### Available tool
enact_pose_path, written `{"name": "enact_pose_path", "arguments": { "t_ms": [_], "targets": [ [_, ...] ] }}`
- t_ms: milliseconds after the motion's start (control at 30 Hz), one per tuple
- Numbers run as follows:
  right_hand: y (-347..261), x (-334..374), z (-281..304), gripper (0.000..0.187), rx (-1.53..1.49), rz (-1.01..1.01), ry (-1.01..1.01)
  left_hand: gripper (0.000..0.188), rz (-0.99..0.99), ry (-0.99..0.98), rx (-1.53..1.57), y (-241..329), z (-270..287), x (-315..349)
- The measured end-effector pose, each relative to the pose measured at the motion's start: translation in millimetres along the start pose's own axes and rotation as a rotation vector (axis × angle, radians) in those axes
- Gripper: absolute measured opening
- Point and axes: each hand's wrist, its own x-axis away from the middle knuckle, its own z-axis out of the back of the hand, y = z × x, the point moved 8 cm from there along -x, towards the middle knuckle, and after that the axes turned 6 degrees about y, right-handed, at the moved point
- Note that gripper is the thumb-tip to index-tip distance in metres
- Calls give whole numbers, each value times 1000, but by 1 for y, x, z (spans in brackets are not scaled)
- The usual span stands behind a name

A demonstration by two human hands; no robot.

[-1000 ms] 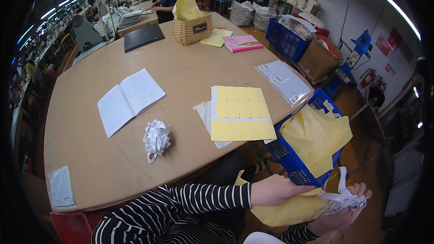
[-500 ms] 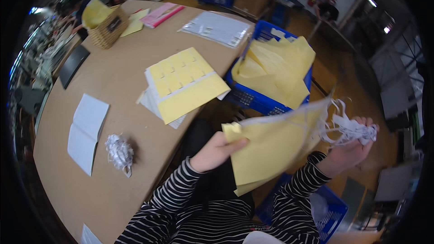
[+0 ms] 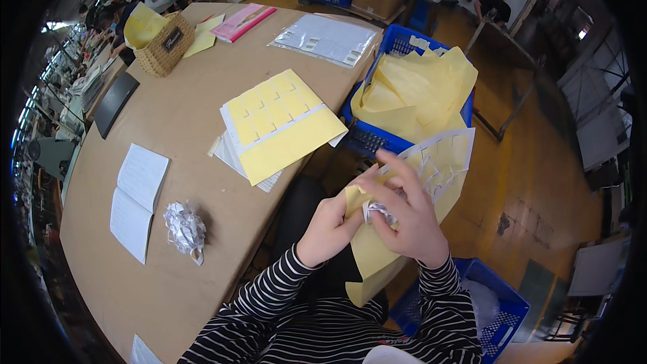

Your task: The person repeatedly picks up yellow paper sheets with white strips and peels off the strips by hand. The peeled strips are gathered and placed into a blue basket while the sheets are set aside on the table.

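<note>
Bringing both hands together beyond the table's near edge, a person in striped sleeves handles a large yellow sheet (image 3: pixel 374 263) and a bunch of white strips (image 3: pixel 385 214). The left hand (image 3: pixel 330 226) pinches the sheet's near edge between thumb and fingers, with almost no gap. The right hand (image 3: pixel 412 222) curls loosely around the white strips, its forefinger raised; how firmly its hidden fingertips press cannot be told. The sheet hangs tilted beneath both hands, its far end, with a pale border and a row of small white pieces, spread near a blue crate (image 3: pixel 369 141) piled with yellow paper (image 3: pixel 421 91). At left on the brown table (image 3: pixel 202 128), a second bundle of white strips (image 3: pixel 184 229) rests beside an open notebook (image 3: pixel 139 195). Nearer the crate lies a stack of yellow sheets (image 3: pixel 286 128), with a clear plastic sleeve (image 3: pixel 325 37) beyond it. A wicker basket (image 3: pixel 165 50) and a pink book (image 3: pixel 244 21) sit toward the table's far end. Another blue crate (image 3: pixel 502 330) stands on the floor by the right forearm.
</note>
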Motion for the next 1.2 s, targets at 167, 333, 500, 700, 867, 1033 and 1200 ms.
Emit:
{"name": "enact_pose_path", "arguments": {
  "t_ms": [167,333,500,700,867,1033,1200],
  "targets": [
    [6,2,-16,28,-90,-25,66,53,-104,-19,-131,-3,7,3],
    [16,4,-18,24,-172,-115,115,44,-28,-69,-221,-12,7,7],
    [25,10,-26,23,-369,-312,20,30,-43,-57,-206,-2,12,15],
    [61,30,-36,17,-844,-720,110,28,21,-161,-85,-22,15,23],
    [55,22,-23,19,-1082,-508,172,34,72,-52,174,-40,24,30],
    [30,20,-25,22,-495,-400,57,32,94,198,145,-42,32,27],
    [9,14,-42,33,-202,-110,-18,32,65,72,-153,-36,29,28]
  ]
}}
